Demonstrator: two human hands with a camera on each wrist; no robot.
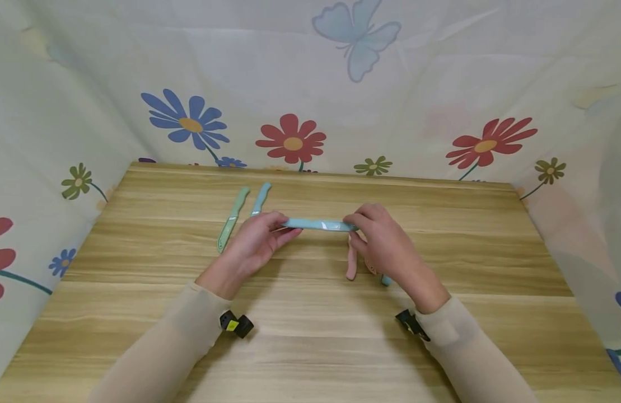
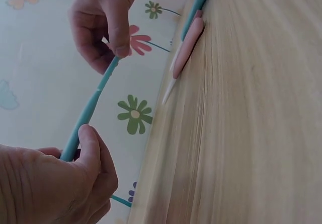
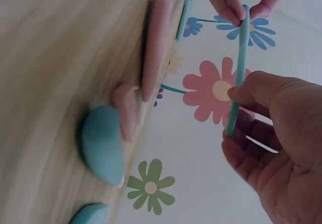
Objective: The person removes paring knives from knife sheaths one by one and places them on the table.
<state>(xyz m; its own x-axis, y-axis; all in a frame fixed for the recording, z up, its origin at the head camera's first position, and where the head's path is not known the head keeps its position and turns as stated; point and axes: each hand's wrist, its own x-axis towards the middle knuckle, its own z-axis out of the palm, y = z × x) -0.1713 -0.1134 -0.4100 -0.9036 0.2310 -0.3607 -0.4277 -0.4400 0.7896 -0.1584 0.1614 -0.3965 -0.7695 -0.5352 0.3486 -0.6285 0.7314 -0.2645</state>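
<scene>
A light blue knife (image 1: 317,224), apparently with its blade in a sheath, is held level above the table. My left hand (image 1: 257,240) pinches its handle end between thumb and fingers. At the opposite end, my right hand (image 1: 386,240) holds the sheath end the same way. The left wrist view shows the handle (image 2: 86,118) thicker than the part at the right hand. Below and beside the right hand lie a pink handle (image 1: 351,262) and a blue piece (image 1: 386,280), both partly hidden by that hand.
Farther left on the wooden table (image 1: 300,336) lie a green knife (image 1: 233,219) and another blue knife (image 1: 262,198), whose lower end the left hand covers. A rounded blue piece (image 3: 102,144) sits beside a pink piece (image 3: 126,110). A flower-printed cloth (image 1: 229,61) stands behind the table.
</scene>
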